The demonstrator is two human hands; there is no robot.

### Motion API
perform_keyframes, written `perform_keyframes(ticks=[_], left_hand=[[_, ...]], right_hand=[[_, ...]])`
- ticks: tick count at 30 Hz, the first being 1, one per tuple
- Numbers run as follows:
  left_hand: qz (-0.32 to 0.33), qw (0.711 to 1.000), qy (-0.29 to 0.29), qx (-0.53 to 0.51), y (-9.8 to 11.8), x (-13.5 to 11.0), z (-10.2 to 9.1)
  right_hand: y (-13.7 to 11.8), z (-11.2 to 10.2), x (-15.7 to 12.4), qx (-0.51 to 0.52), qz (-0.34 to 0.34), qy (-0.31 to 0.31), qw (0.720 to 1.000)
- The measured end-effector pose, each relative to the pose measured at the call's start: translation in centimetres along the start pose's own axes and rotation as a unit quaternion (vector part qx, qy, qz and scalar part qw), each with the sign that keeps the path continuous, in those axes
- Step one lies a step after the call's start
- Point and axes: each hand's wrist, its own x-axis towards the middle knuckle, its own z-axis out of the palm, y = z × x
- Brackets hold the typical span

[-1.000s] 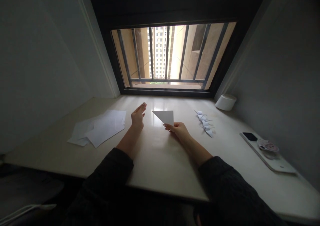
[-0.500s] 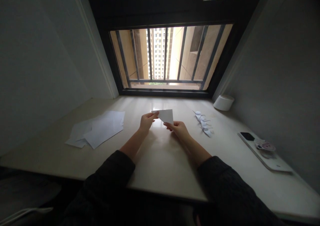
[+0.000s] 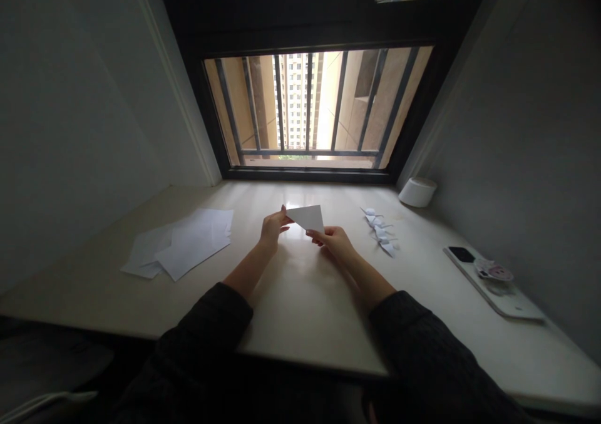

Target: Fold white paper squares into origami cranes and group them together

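Observation:
A folded piece of white paper [image 3: 307,216], roughly triangular with a slanting lower edge, is held up over the pale windowsill. My right hand [image 3: 331,239] pinches its lower right corner between thumb and fingers. At the paper's pointed left end is my left hand [image 3: 272,228], its fingers apart, close to or touching the tip; exact contact is hard to make out. Several small folded paper figures [image 3: 379,230] lie in a row to the right of my hands.
Loose white sheets [image 3: 188,242] overlap on the left of the windowsill [image 3: 310,311]. A white roll-shaped object [image 3: 417,192] stands by the right wall. Nearer on the right lies a phone [image 3: 493,283] with a round pinkish attachment. Behind is a barred window [image 3: 307,111].
My left thumb and fingers have come off the paper's face and spread apart at its left tip. My right hand keeps its pinch, and the paper's slanted edge shows more fully.

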Motion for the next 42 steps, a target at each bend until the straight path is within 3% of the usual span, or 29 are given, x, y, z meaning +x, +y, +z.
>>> perform_keyframes(ticks=[6, 10, 12, 15, 18, 20, 23, 30, 34, 36, 42], left_hand=[[0.005, 1.000, 0.023, 0.006, -0.6, 0.2, 0.1], [0.093, 0.992, 0.067, 0.054, -0.1, -0.1, 0.1], [0.182, 0.973, 0.094, 0.106, 0.4, -0.5, 0.1], [0.310, 0.916, 0.069, 0.244, 1.0, -1.2, 0.2], [0.358, 0.867, 0.036, 0.344, 1.1, -1.8, 0.5], [0.369, 0.854, 0.034, 0.366, 1.0, -2.0, 0.6], [0.366, 0.859, 0.036, 0.356, 0.9, -2.0, 0.6], [0.287, 0.918, 0.048, 0.270, 0.8, -1.5, 0.4], [0.253, 0.926, 0.045, 0.278, 0.1, -0.7, 0.1], [0.241, 0.932, 0.021, 0.271, -0.3, -0.3, 0.0], [0.215, 0.945, -0.075, 0.233, -0.7, 0.0, 0.1]], right_hand=[[-0.1, 0.1, -0.1, -0.002, -0.011, -0.013, 1.000], [-0.1, 0.0, -0.1, -0.032, -0.020, -0.006, 0.999], [0.1, 0.0, 0.0, -0.055, -0.034, 0.001, 0.998], [0.3, -0.1, 0.1, -0.082, -0.045, 0.008, 0.996], [0.2, -0.2, 0.1, -0.084, -0.042, 0.010, 0.996], [0.1, -0.2, 0.1, -0.078, -0.041, 0.006, 0.996], [-0.1, -0.2, 0.0, -0.059, -0.035, 0.000, 0.998], [-0.1, -0.4, 0.2, -0.052, -0.023, -0.033, 0.998], [-0.1, -1.2, 1.0, 0.053, -0.028, 0.001, 0.998], [-0.2, -1.7, 1.3, 0.101, -0.040, 0.015, 0.994], [0.1, -2.6, 1.4, 0.095, -0.131, -0.082, 0.983]])
